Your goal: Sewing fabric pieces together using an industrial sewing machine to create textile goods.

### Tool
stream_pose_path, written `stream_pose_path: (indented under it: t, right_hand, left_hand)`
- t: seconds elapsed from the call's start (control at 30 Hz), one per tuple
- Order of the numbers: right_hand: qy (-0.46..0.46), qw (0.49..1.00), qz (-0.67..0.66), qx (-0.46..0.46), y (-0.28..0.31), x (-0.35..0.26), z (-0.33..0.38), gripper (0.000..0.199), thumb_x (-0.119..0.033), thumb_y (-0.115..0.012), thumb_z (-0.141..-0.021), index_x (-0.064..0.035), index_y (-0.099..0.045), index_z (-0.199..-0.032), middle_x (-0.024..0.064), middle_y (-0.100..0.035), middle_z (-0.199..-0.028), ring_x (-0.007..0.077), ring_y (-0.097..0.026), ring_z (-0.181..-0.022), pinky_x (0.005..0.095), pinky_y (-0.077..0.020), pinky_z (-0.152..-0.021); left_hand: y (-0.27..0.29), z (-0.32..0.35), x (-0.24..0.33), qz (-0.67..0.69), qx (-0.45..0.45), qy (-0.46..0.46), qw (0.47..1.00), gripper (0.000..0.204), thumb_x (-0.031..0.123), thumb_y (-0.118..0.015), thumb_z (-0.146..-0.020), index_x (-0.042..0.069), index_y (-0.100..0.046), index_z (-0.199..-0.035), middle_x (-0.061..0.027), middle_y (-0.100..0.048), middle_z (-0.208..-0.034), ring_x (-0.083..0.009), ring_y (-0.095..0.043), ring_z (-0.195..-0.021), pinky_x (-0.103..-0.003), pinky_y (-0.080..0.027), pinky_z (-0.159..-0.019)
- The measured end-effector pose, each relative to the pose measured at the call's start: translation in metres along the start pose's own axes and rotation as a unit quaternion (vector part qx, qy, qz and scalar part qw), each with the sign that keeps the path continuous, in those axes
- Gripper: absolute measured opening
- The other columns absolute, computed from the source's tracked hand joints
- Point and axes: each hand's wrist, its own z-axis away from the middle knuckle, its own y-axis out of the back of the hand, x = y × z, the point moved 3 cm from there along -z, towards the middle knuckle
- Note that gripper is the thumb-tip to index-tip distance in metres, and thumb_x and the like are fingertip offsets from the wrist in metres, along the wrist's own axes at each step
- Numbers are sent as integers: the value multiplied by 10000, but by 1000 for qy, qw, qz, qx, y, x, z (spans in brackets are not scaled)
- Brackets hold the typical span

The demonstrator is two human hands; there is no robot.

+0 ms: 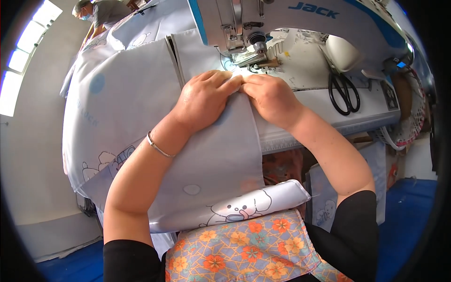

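Note:
My left hand (203, 99) and my right hand (273, 99) meet just in front of the presser foot (249, 58) of a white and blue sewing machine (300, 23). Between their fingertips, both closed, is the edge of a pale grey-white fabric (216, 150) printed with cartoon animals. The fabric spreads left over the table and hangs down to my lap, where a rolled or folded part shows a dog-like face. A dark zipper-like strip (176, 61) crosses the cloth left of my hands. The pinched edge itself is mostly hidden by my fingers.
Black-handled scissors (344, 91) lie on the machine bed to the right, among thread scraps. A ruler strip (282, 143) runs along the table's front edge. A net-like basket (413, 113) stands at the far right. Another person (105, 16) bends over cloth at the far left.

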Motion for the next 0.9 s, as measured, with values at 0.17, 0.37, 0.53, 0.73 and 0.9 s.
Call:
stream_pose_path:
  t: [0.17, 0.37, 0.53, 0.73, 0.9]
  right_hand:
    - [-11, 1000, 15, -12, 2, -2, 6, 213, 19, -665, -768, -1, -709, -975, 121, -688, -1010, 318, -674, -940, 379, -567, -810]
    - [57, 998, -7, -25, 13, -31, 26, 275, 9, -689, -765, -7, -722, -1037, 116, -691, -1119, 295, -657, -1079, 390, -561, -914]
    - [23, 999, -12, -22, 9, -24, 21, 244, 6, -680, -781, -10, -722, -1021, 115, -698, -1090, 284, -682, -1001, 373, -574, -873]
    - [8, 1000, 3, 3, 3, -19, 14, 241, -16, -658, -806, -14, -717, -1040, 121, -698, -1098, 295, -686, -996, 379, -576, -865]
    - [38, 998, 41, -5, 5, -23, 17, 275, -23, -636, -820, -12, -710, -1085, 133, -693, -1153, 305, -667, -1093, 389, -564, -924]
  left_hand:
    - [-2, -1, 3, -11, -2, -15, 1000, 274, 80, -634, -820, 56, -683, -1088, -81, -673, -1138, -278, -633, -1100, -413, -545, -882]
    - [-4, -6, 2, -48, -19, 25, 998, 240, 117, -607, -816, 52, -680, -1036, -50, -628, -969, -248, -631, -972, -389, -555, -800]
    - [-10, -15, 1, -79, -37, 16, 996, 195, 119, -618, -778, 50, -667, -954, -40, -597, -915, -239, -608, -910, -371, -552, -754]
    - [-11, -21, -6, -81, -41, 10, 996, 155, 115, -619, -774, 38, -665, -901, -62, -601, -923, -247, -607, -914, -372, -559, -768]
    - [-14, -24, -13, -91, -59, 20, 994, 166, 111, -609, -800, 31, -663, -936, -72, -602, -938, -258, -606, -925, -381, -559, -782]
